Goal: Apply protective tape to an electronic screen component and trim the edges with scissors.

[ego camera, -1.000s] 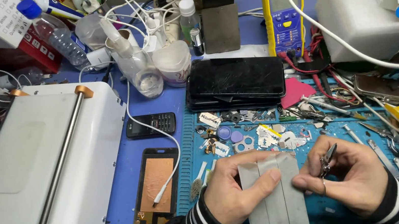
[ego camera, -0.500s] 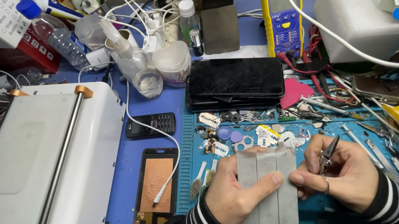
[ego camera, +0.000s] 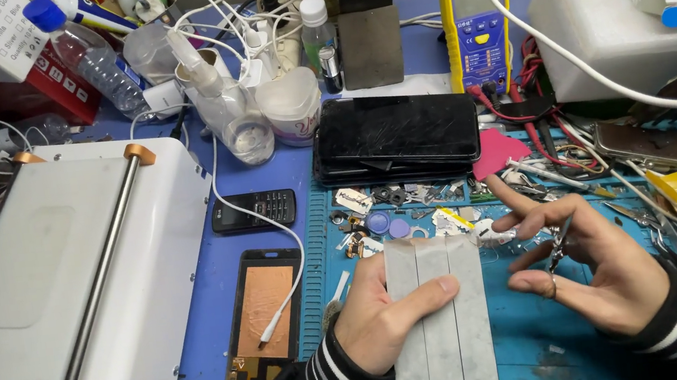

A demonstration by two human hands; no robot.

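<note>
The left hand [ego camera: 377, 320] clamps its fingers on a grey strip [ego camera: 441, 324], long, flat, with two lengthwise seams, lying upright over the blue mat [ego camera: 541, 337]. Just right, the right hand [ego camera: 597, 269] pinches metal tweezers [ego camera: 557, 247], other fingers spread.

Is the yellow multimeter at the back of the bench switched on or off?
Cannot tell. The multimeter lies face up by the white box, and its screen looks pale and blank, but any digits would be too small to read here.

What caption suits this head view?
Left hand grips a grey taped panel; right hand holds tweezers.
</note>
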